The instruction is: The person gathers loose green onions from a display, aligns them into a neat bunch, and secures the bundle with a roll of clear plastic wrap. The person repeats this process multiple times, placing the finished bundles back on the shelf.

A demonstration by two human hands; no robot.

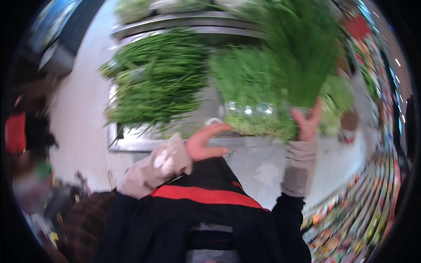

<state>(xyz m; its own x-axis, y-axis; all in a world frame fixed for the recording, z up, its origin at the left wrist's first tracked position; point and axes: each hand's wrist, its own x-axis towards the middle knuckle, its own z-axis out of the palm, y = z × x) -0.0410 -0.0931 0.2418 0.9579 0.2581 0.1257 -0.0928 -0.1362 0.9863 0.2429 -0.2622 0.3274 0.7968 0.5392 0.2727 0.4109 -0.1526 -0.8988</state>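
My right hand grips the lower end of a large bunch of fine-leaved greens, held upright and blurred. Nothing is in my left hand; its thumb and fingers are spread at the front edge of a metal display tray. Just beyond its fingers is a white ring, perhaps a tape roll. Long, thin green stalks are heaped on the left of the tray. To the right lie feathery green bunches, with shiny clear bands or wrap around their stems.
Behind the greens runs a raised metal ledge with pale vegetables. Pale green lettuce and a brown-topped container stand at right. Packed goods shelves curve along the lower right. Brown checked cloth shows at lower left.
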